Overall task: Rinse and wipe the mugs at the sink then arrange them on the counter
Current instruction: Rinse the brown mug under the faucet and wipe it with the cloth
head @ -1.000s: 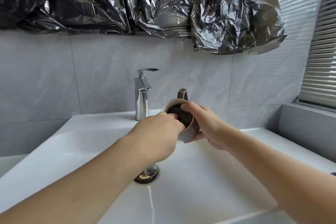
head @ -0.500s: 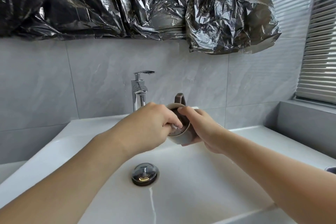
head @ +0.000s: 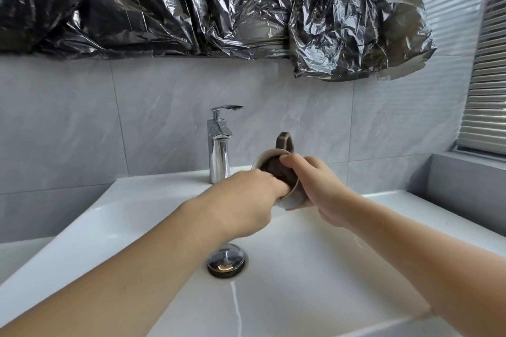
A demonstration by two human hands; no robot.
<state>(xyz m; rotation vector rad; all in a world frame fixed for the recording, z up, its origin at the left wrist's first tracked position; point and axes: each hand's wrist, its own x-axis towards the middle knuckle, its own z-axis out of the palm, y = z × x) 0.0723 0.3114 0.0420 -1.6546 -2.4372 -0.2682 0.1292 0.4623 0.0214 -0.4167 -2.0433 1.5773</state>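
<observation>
- Holding a mug (head: pixel 287 197) over the sink (head: pixel 342 268), the right hand (head: pixel 317 186) is wrapping its body, thumb across the rim; the mug is tilting with its mouth turned toward the camera and left, brown handle (head: pixel 284 142) pointing up.
- The left hand (head: pixel 246 200) is pushing its fingers into the mug's mouth. A dark mass is sitting inside; whether it is a cloth, a sponge or just the glaze I cannot tell, so what the hidden fingertips are clamping, if anything, is not readable either.
- Change versus half a second ago: the mug is sitting a little further right of the faucet (head: pixel 219 145), and the left hand is reaching in from lower down, its knuckles no longer covering the rim. A second ago the pose was nearly as now, so this reads as one back-and-forth scrubbing stroke.
- The faucet is showing no stream; only a thin trickle is lying on the basin below the drain plug (head: pixel 226 260).
- Judgement: the interior wipe is under way, not finished. Placing on the counter is not yet begun, and no other mug is showing in this view.
</observation>
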